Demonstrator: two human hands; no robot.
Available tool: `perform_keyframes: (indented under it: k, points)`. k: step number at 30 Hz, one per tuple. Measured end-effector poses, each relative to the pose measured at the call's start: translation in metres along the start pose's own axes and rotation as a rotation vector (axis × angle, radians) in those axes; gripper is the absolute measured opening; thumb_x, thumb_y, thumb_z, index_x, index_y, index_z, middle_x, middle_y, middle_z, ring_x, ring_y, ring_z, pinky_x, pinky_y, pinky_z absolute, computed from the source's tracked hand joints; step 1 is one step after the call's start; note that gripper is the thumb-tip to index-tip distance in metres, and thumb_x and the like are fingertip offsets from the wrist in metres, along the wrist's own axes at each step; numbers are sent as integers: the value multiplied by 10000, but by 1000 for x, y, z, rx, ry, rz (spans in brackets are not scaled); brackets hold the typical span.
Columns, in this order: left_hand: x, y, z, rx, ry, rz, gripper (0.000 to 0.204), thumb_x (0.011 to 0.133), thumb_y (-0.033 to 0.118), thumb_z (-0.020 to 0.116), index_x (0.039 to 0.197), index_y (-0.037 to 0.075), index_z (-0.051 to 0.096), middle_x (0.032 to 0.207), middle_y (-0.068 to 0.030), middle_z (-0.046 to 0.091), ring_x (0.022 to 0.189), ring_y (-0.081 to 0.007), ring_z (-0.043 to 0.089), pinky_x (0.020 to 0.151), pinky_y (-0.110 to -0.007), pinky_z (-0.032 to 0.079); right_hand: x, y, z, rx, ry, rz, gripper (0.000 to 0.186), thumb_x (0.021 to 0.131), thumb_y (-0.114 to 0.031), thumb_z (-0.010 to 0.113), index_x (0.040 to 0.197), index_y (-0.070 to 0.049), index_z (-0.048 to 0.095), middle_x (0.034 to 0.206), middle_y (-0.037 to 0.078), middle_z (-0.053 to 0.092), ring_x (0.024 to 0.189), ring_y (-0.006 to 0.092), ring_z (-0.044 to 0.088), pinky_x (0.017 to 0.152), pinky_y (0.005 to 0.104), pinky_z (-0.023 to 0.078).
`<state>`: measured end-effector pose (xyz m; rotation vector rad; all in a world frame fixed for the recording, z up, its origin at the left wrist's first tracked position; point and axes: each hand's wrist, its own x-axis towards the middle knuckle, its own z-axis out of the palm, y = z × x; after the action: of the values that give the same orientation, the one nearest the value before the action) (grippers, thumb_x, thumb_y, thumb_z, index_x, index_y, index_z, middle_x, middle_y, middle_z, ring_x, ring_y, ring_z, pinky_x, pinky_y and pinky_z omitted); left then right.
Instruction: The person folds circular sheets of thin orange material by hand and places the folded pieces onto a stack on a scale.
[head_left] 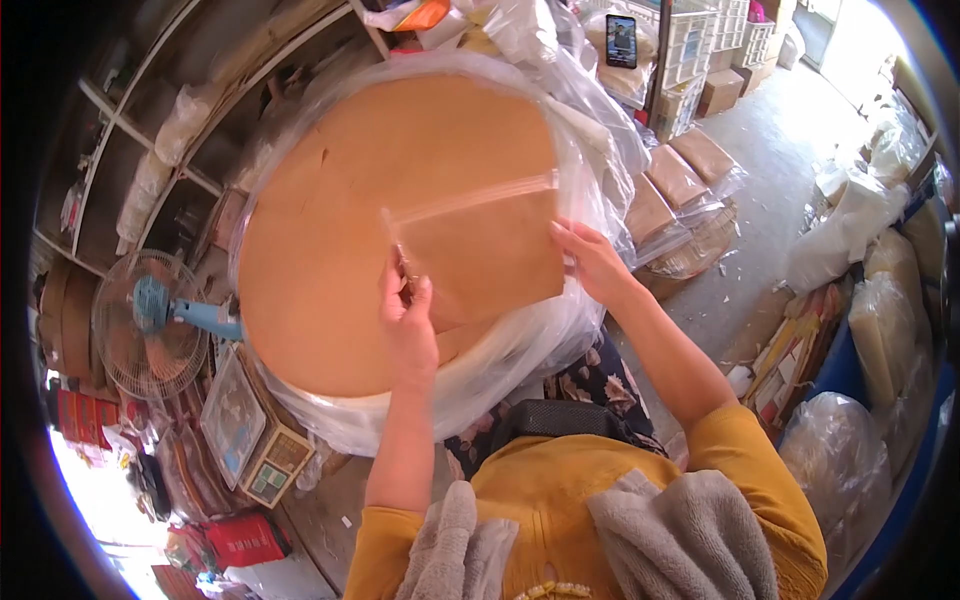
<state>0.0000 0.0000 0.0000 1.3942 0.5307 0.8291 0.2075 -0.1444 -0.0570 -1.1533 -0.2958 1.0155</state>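
Observation:
Both hands hold a flat brownish bag [478, 250] with a clear plastic strip along its top edge, over the round tan tabletop [340, 160], which has crumpled clear plastic [600, 150] round its rim. My left hand [410, 320] grips the bag's left side, fingers curled at the edge and thumb in front. My right hand [590, 260] pinches its right side. Whether anything is inside the bag I cannot tell.
A standing fan [150, 315] is at the left, near shelves [130, 130]. A phone [620, 40] rests on packages. Bagged brown bundles [675, 180] lie right of the table, beside floor [760, 150]. Plastic-wrapped goods [890, 330] line the right side.

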Motion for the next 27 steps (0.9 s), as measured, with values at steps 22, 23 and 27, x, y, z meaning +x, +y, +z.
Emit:
perform_keyframes:
  k: [22, 23, 27]
  points:
    - [42, -111, 44, 1454, -451, 310, 609, 930, 296, 439, 1447, 17, 281, 1528, -173, 228, 1417, -368, 164, 1133, -533, 104, 109, 120, -331, 572, 1066, -412, 368, 807, -41, 723, 1137, 13, 569, 1053, 90, 638, 924, 242, 631, 840, 408, 533]
    - [40, -111, 38, 1472, -432, 282, 610, 927, 295, 442, 1444, 12, 286, 1528, -175, 228, 1416, -373, 164, 1131, -534, 104, 125, 97, -297, 622, 949, -471, 367, 799, -45, 736, 1123, 14, 576, 1048, 82, 640, 923, 228, 629, 830, 390, 531]
    - [45, -109, 55, 1465, -468, 310, 618, 915, 294, 452, 1432, -8, 297, 1524, -185, 232, 1409, -390, 175, 1127, -541, 107, 204, 92, -320, 609, 1153, -474, 359, 802, -93, 754, 1092, 38, 587, 976, 85, 642, 836, 191, 627, 754, 352, 532]
